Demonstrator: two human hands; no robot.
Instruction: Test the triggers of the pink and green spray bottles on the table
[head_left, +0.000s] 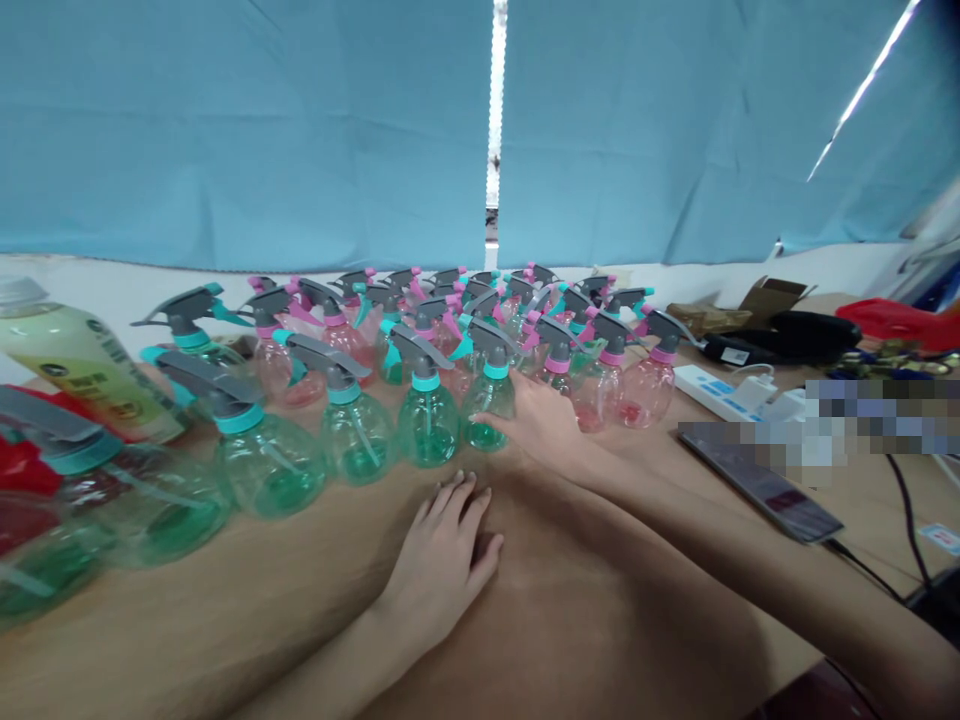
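Note:
A clear green spray bottle (486, 398) with a teal collar and grey trigger head stands upright at mid table. My right hand (544, 418) is around its right side, thumb across the front; the other fingers are partly hidden behind it. On the table (585, 600), just in front of the row, my left hand (442, 555) rests palm down with fingers stretched out, holding nothing. Immediately left of the gripped bottle is another green spray bottle (429, 425), and a further one (358, 440) stands beside that. Pink-collared spray bottles (600, 390) stand right of my right hand.
Several more green and pink spray bottles crowd behind. A large yellowish bottle (97, 360) leans at the left. On the right lie a phone (761, 485) with a cable, a white power strip (720, 392), a black case (795, 340) and an open cardboard box (772, 298).

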